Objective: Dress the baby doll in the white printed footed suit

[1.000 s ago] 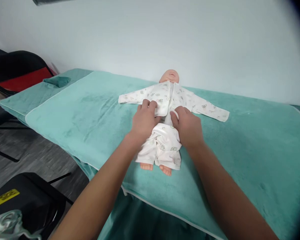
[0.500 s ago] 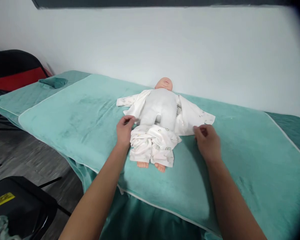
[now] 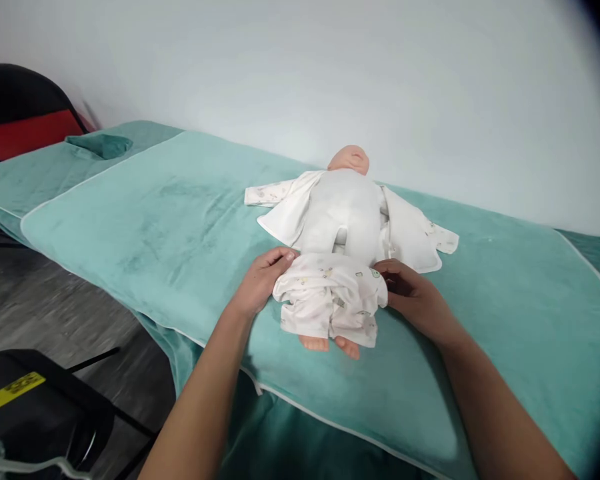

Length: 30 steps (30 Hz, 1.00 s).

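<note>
A baby doll (image 3: 343,207) with a white cloth body lies on its back, feet toward me. Patterned white baby pants (image 3: 330,300) are bunched around its lower legs, with the bare feet showing below the cuffs. My left hand (image 3: 265,275) pinches the waistband at its left side. At the right side, my right hand (image 3: 413,297) grips the same waistband, its fingertips partly hidden behind the cloth. An open white baby shirt (image 3: 293,213) lies spread out on both sides of the doll's torso.
The doll rests on a green padded bed cover (image 3: 155,220) against a white wall (image 3: 280,73). A black and red chair (image 3: 25,120) stands at the far left. Another black chair (image 3: 45,407) with a yellow label is at the lower left.
My right hand has moved left from the shirt's edge to the pants, and my left hand has closed on their waistband. The waistband is spread wider. The view has shifted.
</note>
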Tool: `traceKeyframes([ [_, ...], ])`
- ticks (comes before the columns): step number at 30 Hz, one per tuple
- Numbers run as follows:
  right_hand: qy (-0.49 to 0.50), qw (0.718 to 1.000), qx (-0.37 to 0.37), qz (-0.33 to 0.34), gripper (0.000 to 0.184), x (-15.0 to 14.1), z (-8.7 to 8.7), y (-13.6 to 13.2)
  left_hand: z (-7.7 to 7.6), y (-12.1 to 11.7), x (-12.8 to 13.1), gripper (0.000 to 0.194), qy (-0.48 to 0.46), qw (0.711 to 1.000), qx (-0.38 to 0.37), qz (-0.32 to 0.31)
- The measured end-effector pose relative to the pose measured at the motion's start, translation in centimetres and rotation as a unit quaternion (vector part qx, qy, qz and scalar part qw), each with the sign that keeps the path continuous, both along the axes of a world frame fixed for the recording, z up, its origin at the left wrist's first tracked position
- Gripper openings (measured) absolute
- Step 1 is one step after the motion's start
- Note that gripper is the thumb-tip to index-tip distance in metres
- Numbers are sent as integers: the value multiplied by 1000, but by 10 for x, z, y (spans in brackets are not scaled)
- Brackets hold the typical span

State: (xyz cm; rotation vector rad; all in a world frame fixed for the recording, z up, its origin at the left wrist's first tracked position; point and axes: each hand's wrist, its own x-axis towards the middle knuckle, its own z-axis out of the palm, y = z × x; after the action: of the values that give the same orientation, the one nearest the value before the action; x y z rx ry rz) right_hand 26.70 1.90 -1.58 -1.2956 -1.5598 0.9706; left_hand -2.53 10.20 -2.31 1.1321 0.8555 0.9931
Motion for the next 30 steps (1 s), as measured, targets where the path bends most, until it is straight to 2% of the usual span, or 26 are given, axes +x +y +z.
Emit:
traceKeyframes([
  [4,12,998,-58,16,19,4,6,7,-3,2,1,25,-8,1000,-13,-6],
  [7,9,997,-78,19,17,6,9,12,-5,2,0,23,-7,1000,-10,6],
  [10,-1,996,-89,15,18,5,11,13,-3,0,-2,23,-2,1000,2,-18],
  [15,17,997,-70,11,22,1,13,7,3,-3,-8,22,-22,994,42,-98],
  [20,-25,999,-30,-29,22,-4,9,3,-1,-1,-7,22,0,997,14,-77],
  [24,-49,998,7,-45,18,-4,3,1,-3,-2,-7,24,15,996,31,-81],
  [27,-44,998,-16,-30,15,-3,5,-1,-1,-4,-9,24,30,994,55,-87],
  [30,-28,998,-53,-4,21,-2,10,-3,1,-6,-10,23,39,993,69,-92],
])
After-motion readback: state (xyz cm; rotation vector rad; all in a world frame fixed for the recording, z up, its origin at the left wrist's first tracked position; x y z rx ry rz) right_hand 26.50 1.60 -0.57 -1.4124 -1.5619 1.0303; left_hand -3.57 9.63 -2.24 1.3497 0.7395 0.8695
